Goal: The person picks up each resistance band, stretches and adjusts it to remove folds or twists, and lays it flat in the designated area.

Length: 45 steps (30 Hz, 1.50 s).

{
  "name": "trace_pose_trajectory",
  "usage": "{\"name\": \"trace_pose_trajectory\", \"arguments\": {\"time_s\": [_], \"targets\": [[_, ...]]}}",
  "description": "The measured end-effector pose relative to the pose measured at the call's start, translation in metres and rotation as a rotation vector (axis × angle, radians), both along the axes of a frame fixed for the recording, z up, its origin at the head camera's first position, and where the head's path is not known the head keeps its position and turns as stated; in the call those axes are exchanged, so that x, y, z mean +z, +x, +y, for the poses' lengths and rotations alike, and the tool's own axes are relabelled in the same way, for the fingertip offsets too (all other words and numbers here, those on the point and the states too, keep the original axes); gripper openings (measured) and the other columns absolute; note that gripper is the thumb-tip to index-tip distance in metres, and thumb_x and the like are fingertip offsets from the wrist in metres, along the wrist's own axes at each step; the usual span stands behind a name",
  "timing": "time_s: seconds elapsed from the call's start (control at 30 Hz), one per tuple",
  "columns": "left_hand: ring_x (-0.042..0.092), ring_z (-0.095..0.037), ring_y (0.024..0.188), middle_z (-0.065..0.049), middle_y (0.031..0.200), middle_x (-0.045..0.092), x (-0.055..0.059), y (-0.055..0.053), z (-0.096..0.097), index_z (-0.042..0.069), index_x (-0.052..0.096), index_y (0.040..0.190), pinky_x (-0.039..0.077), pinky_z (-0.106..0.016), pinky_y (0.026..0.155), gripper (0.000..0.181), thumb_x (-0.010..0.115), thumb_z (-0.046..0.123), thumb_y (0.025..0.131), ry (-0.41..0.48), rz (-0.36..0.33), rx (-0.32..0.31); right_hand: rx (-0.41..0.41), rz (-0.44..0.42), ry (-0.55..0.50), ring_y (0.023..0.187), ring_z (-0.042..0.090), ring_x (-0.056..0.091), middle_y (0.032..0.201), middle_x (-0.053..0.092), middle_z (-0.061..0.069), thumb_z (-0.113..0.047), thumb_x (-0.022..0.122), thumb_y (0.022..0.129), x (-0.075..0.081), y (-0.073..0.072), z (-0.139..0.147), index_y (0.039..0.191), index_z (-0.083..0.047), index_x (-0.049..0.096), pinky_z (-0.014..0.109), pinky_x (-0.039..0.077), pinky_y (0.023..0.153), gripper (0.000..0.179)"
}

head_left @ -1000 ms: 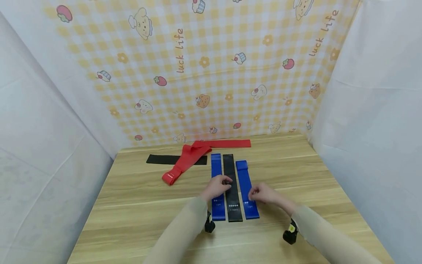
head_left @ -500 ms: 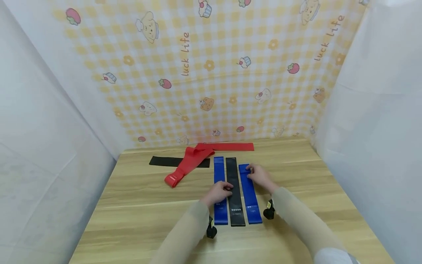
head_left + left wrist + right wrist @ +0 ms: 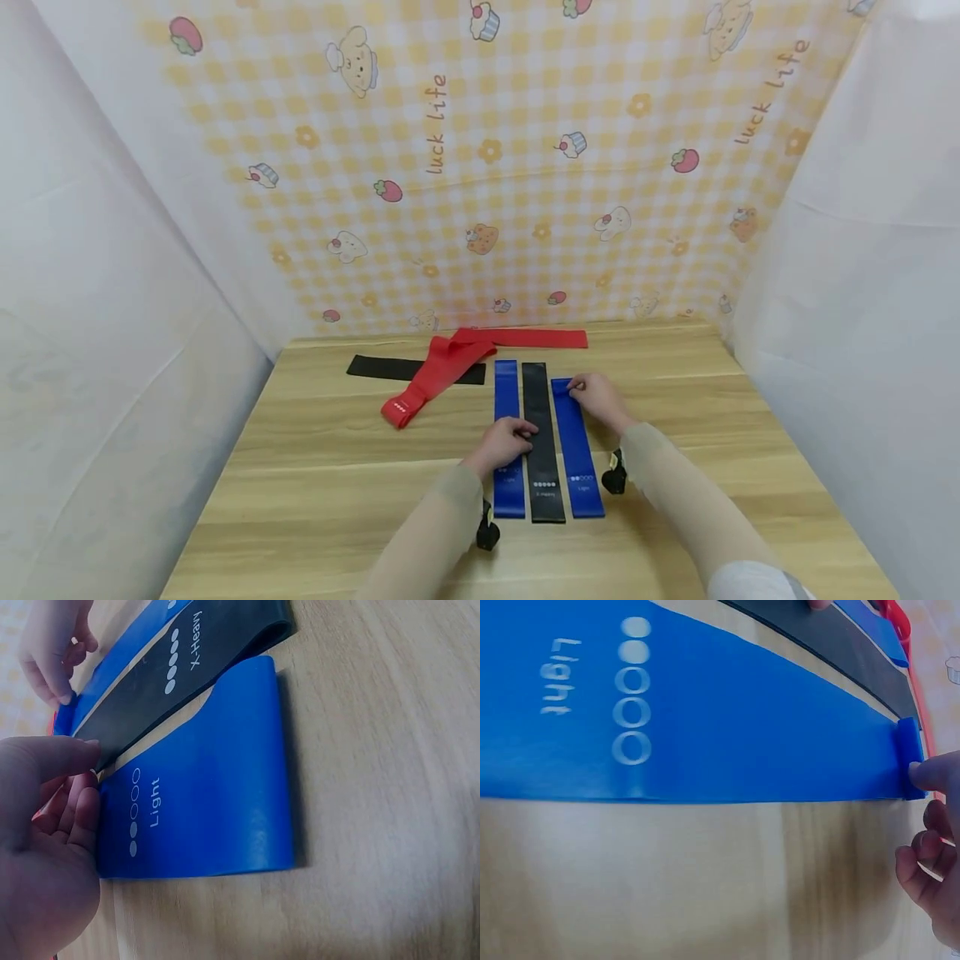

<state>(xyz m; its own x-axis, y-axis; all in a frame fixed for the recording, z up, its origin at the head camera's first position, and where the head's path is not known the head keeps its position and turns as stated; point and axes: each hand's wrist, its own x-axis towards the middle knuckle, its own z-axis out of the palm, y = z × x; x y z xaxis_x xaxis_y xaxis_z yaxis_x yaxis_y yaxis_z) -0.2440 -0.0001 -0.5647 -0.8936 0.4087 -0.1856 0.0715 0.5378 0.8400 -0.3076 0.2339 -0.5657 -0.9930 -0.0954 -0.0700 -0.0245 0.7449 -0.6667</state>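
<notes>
Three resistance bands lie side by side, running away from me: a left blue band [image 3: 509, 496], a black band [image 3: 543, 467] marked X-Heavy, and a right blue band [image 3: 576, 450] marked Light. My left hand [image 3: 504, 442] is over the left blue band, its fingertips touching the black one; the left wrist view shows the other fingers loosely curled. At the far end of the right blue band, my right hand [image 3: 600, 400] pinches the turned-up end [image 3: 909, 754] with thumb and finger, the remaining fingers curled below. The finger's underside is hidden.
Behind on the left, a red band [image 3: 442, 371] lies twisted across another black band [image 3: 382, 367], one leg stretching right along the wooden table's [image 3: 315, 483] back edge. A checked cloth [image 3: 405, 217] hangs behind, with white cloths [image 3: 847, 333] at both sides.
My right hand moved from the near part of the right blue band to its far end and took hold of the folded end there. The left hand stays nearly in place.
</notes>
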Motion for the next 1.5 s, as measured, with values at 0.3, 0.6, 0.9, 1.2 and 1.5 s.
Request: {"name": "trace_pose_trajectory", "arguments": {"time_s": [0.3, 0.6, 0.9, 1.2, 1.5], "targets": [[0.054, -0.014, 0.084, -0.002, 0.095, 0.062, 0.003, 0.004, 0.003, 0.007, 0.072, 0.108, 0.048, -0.034, 0.078, 0.023, 0.067, 0.001, 0.086, 0.013, 0.007, 0.000, -0.153, -0.068, -0.297, 0.058, 0.015, 0.058, 0.080, 0.067, 0.015, -0.007, 0.053, 0.097, 0.008, -0.012, 0.003, 0.114, 0.008, 0.063, 0.027, 0.050, 0.055, 0.025], [0.053, -0.014, 0.083, -0.001, 0.094, 0.062, 0.006, 0.006, 0.005, 0.008, 0.073, 0.107, 0.048, -0.033, 0.077, 0.021, 0.066, 0.002, 0.088, 0.020, -0.012, 0.005, -0.271, -0.216, -0.506, 0.075, 0.022, 0.068, 0.115, 0.063, 0.024, -0.009, 0.050, 0.100, 0.018, -0.015, 0.000, 0.127, 0.005, 0.057, 0.034, 0.057, 0.067, 0.032], [0.053, -0.013, 0.083, 0.001, 0.093, 0.060, 0.006, 0.006, 0.005, 0.008, 0.073, 0.107, 0.047, -0.031, 0.077, 0.021, 0.065, 0.002, 0.088, 0.035, -0.018, 0.022, -0.227, -0.236, -0.565, 0.086, 0.023, 0.064, 0.124, 0.057, 0.027, -0.012, 0.053, 0.100, 0.014, -0.021, -0.004, 0.145, 0.002, 0.038, 0.034, 0.056, 0.071, 0.050], [0.052, -0.014, 0.083, 0.000, 0.095, 0.058, 0.008, 0.008, 0.003, 0.007, 0.072, 0.108, 0.047, -0.032, 0.076, 0.021, 0.065, 0.002, 0.089, 0.029, -0.026, 0.037, -0.189, -0.247, -0.524, 0.112, 0.036, 0.056, 0.131, 0.051, 0.027, -0.017, 0.049, 0.102, 0.012, -0.020, -0.012, 0.143, 0.003, 0.040, 0.041, 0.052, 0.087, 0.046], [0.057, -0.014, 0.086, -0.004, 0.102, 0.066, 0.009, -0.001, -0.011, 0.005, 0.071, 0.111, 0.049, -0.034, 0.080, 0.021, 0.064, 0.010, 0.092, 0.083, -0.015, -0.017, -0.147, -0.158, -0.396, 0.103, 0.030, 0.056, 0.120, 0.059, 0.019, -0.020, 0.053, 0.100, 0.016, -0.012, -0.042, 0.128, 0.002, 0.057, 0.038, 0.051, 0.080, 0.036]]}}
